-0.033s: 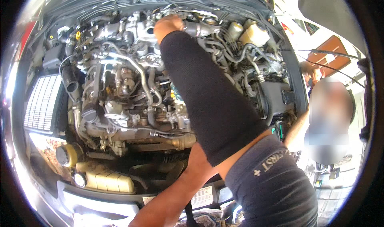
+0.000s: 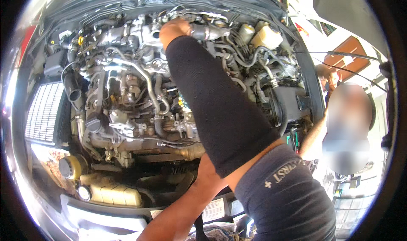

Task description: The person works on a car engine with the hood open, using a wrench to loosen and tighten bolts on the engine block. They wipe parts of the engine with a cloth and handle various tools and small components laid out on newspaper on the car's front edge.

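Note:
An opened car engine (image 2: 127, 88) spreads out below me. My right arm, in a black sleeve, stretches across it to the back. There my right hand (image 2: 176, 30) is bent down among metal parts, beside a silver pipe with an open round mouth (image 2: 156, 34) and a grey duct (image 2: 207, 31) to its right. What the fingers of that hand touch is hidden. My bare left forearm comes up from the lower edge. Only part of my left hand (image 2: 207, 171) shows at the engine's front, passing behind my right arm, so its fingers are out of sight.
A pleated air filter (image 2: 47, 111) sits at the left beside an open black hose (image 2: 74, 93). A yellowed reservoir (image 2: 113, 191) lies front left, a pale fluid tank (image 2: 268, 37) back right. A thin rod (image 2: 339, 54) crosses at right, near another person (image 2: 311, 137).
The whole view has shifted very slightly. Both arms keep about the same place over the engine.

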`<state>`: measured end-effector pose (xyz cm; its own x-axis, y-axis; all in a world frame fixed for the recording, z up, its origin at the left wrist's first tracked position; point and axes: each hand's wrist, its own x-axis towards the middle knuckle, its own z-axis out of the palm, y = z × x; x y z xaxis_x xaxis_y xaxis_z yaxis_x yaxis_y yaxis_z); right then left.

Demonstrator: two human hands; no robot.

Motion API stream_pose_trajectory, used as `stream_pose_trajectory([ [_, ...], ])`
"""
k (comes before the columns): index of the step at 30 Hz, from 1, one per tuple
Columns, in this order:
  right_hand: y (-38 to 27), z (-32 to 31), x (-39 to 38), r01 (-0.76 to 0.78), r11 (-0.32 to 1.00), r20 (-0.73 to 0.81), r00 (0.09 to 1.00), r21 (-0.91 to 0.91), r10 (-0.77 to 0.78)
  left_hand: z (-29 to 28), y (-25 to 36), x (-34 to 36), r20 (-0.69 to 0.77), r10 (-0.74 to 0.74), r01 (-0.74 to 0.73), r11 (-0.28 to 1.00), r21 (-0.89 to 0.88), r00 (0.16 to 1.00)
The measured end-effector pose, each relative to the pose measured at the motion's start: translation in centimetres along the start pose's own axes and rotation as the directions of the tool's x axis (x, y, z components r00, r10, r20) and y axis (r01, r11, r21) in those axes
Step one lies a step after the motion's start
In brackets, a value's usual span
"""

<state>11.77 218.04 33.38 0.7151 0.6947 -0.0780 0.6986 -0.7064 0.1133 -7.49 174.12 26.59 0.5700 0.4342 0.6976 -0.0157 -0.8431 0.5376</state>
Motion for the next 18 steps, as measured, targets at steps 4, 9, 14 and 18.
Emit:
stream_pose_trajectory([
  [4,-1.3,-0.3,0.7,-0.147,0.988,0.012,0.989,0.046,0.147,0.3,-1.7,1.0,-0.098,0.195,-0.181,0.974,0.139,0.976],
  [9,1.9,-2.3,-1.8,0.059,0.978,0.009,0.998,0.200,-0.062,-4.5,1.9,2.7,0.178,-0.151,0.182,0.968,-0.170,0.972],
  [14,9.7,-2.5,-4.8,0.427,0.902,-0.209,0.889,0.063,-0.407,-4.7,3.4,5.1,0.246,-0.374,0.388,0.922,-0.009,0.894],
  [18,14.4,-2.6,-3.6,0.602,0.798,-0.174,0.785,-0.012,-0.595,-4.3,3.3,4.9,0.263,-0.370,0.391,0.920,-0.032,0.891],
])
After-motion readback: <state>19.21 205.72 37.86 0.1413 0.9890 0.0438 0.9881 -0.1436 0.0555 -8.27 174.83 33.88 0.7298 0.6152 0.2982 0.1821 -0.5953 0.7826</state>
